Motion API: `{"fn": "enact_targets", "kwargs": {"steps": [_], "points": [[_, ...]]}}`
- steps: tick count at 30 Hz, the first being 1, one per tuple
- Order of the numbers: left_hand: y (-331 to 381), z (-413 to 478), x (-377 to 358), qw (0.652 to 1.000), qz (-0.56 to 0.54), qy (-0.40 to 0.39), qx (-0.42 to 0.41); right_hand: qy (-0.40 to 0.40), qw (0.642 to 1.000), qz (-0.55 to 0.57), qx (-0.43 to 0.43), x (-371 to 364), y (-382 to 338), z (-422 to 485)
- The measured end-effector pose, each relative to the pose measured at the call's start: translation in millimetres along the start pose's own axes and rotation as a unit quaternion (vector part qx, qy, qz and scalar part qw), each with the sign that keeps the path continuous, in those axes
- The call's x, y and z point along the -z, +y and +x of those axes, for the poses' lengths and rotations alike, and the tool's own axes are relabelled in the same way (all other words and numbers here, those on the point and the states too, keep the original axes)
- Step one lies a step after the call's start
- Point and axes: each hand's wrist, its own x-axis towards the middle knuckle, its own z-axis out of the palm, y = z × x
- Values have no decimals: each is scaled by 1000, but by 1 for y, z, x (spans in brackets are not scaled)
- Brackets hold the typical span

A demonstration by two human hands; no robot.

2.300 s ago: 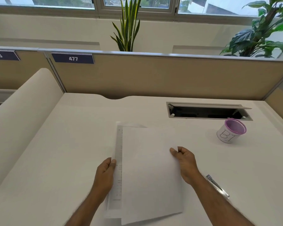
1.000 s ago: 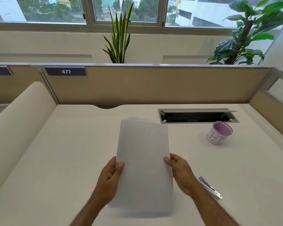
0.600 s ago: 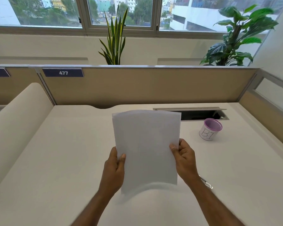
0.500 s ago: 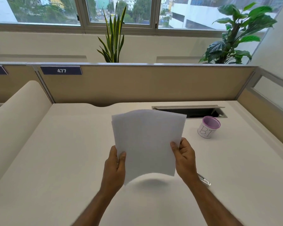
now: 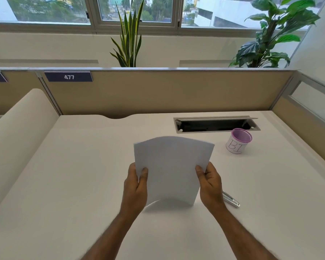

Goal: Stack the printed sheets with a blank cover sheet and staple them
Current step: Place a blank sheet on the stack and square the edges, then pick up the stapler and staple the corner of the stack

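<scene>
Change: the stack of sheets (image 5: 170,169), which lay flat on the desk (image 5: 69,175) a couple of seconds back, has been lifted and turned upright; since half a second ago it has come lower, its bottom edge now down near the desk top with a shadow under it.
Stack of sheets: held on end near the middle of the desk, closer to the near edge than to the far partition; the side facing the camera is blank white; the top edge bows upward in a soft arc; no printing can be seen from here.
Left hand (image 5: 135,186): closed on the stack's left edge, thumb lying on the front face, fingers hidden behind the paper.
Right hand (image 5: 210,184): closed on the stack's right edge, thumb on the front, the other fingers wrapped behind.
Stapler (image 5: 231,199): a silver metal piece lying flat on the desk just to the right of the right wrist, partly hidden by it; not touched by either hand.
Cup (image 5: 237,140): a white cup with a purple rim and letters on its side, upright toward the far right of the desk, just in front of the cable hatch (image 5: 216,124), well apart from the hands.
Cable hatch: its lid is tilted open, near the desk's far edge.
Partition label (image 5: 68,76): reads 477, on the far divider, upper left.
</scene>
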Motion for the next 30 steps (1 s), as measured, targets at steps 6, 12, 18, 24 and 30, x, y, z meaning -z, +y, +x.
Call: {"fn": "enact_targets", "kwargs": {"steps": [6,12,18,24,30], "points": [[24,25,11,997,-34,64,-19,-52,999,2,-15,10,-5,6],[46,36,13,999,38,6,-25,26,991,-127,40,25,-42,24],[52,31,-2,988,115,-91,-54,-137,947,-259,133,-2,-113,41],[52,38,-20,974,167,-131,-84,-175,946,-256,93,-25,-101,50],[48,40,-28,971,190,-102,-107,-180,967,-179,-3,-23,-87,53]]}}
